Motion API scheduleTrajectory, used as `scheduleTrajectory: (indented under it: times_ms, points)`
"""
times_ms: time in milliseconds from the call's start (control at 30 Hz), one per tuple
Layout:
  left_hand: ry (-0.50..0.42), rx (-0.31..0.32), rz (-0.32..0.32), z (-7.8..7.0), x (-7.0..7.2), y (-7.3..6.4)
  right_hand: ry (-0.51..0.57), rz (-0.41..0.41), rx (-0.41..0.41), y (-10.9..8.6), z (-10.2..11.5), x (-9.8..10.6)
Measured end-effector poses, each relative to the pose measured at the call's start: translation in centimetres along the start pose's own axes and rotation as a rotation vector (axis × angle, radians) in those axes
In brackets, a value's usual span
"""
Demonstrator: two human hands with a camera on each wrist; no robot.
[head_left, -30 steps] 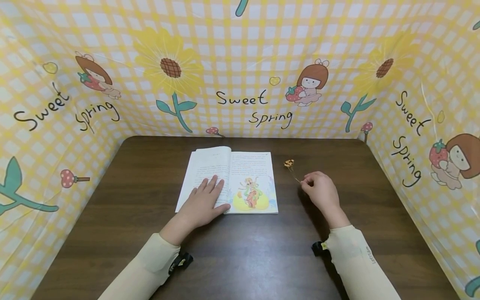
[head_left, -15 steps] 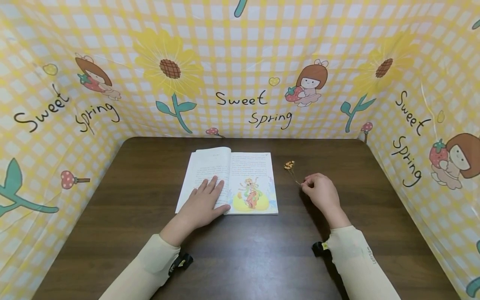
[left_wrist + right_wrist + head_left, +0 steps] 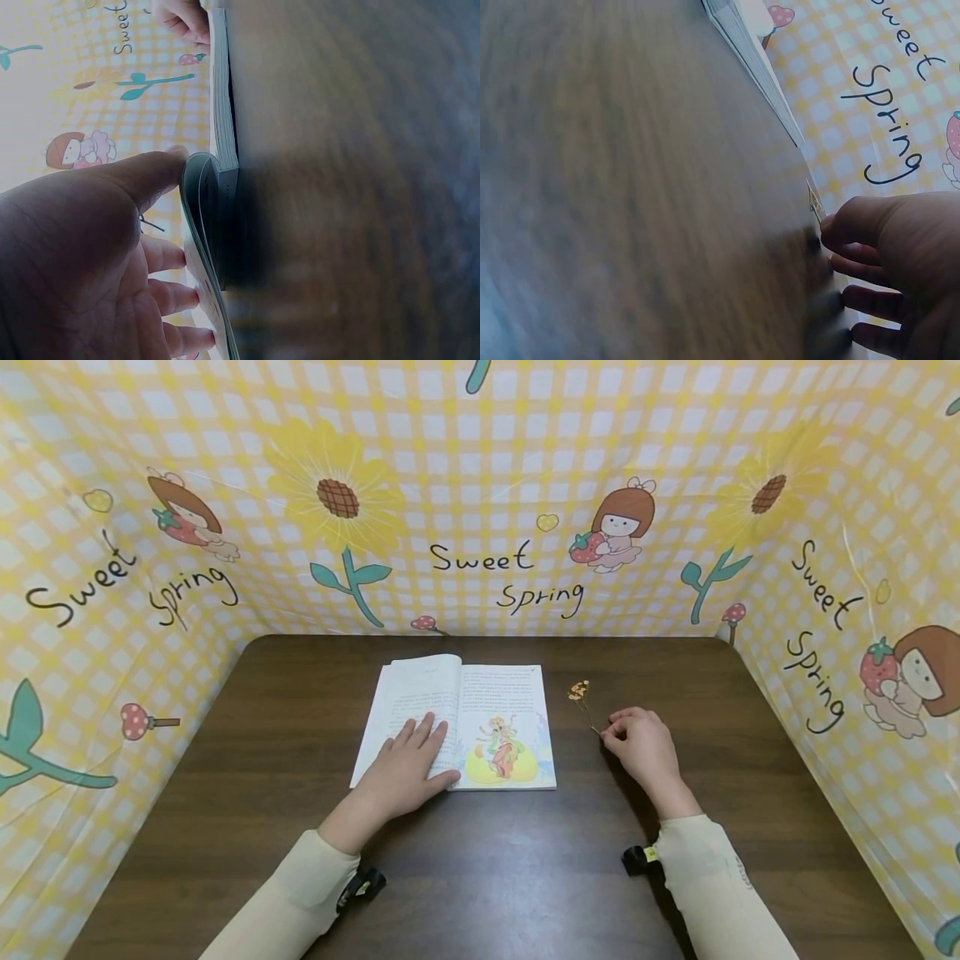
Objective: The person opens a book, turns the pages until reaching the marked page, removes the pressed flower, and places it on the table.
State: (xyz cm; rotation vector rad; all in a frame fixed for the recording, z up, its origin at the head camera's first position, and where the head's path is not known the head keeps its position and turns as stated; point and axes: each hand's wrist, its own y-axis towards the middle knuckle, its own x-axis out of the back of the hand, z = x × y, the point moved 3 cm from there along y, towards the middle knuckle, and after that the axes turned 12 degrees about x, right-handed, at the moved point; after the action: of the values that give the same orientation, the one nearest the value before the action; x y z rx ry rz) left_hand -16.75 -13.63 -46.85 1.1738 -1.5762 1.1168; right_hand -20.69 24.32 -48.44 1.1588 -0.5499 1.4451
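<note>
An open book (image 3: 498, 689) lies on the table, a fairy-like figure printed on its right page. My left hand (image 3: 405, 768) rests on the left page with fingers spread, thumb near the spine. In the left wrist view that page side bows up beside the thick stack of pages (image 3: 222, 97), with the fingertips (image 3: 187, 255) against it. To the right of the book, my right hand (image 3: 643, 745) pinches the stem end of a small dried flower sprig (image 3: 579, 692) between thumb and forefinger. Its yellow-brown head points away, towards the back of the table.
Dark wood table (image 3: 525, 877) lies under everything. A yellow checked cloth (image 3: 480, 468) with printed flowers and lettering rises along the back and both sides. Black wrist straps (image 3: 363, 887) sit at both cuffs.
The stem end in my right hand has shifted very slightly to the left and nearer. My left hand stays on the page and the book has not moved.
</note>
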Motion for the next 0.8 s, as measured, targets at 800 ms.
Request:
scheduleTrajectory:
  times_ms: [800]
  points:
    - [-0.007, 0.01, 0.013, 0.16, -0.09, 0.06, -0.007, -0.044, 0.022, -0.49, -0.06, -0.5]
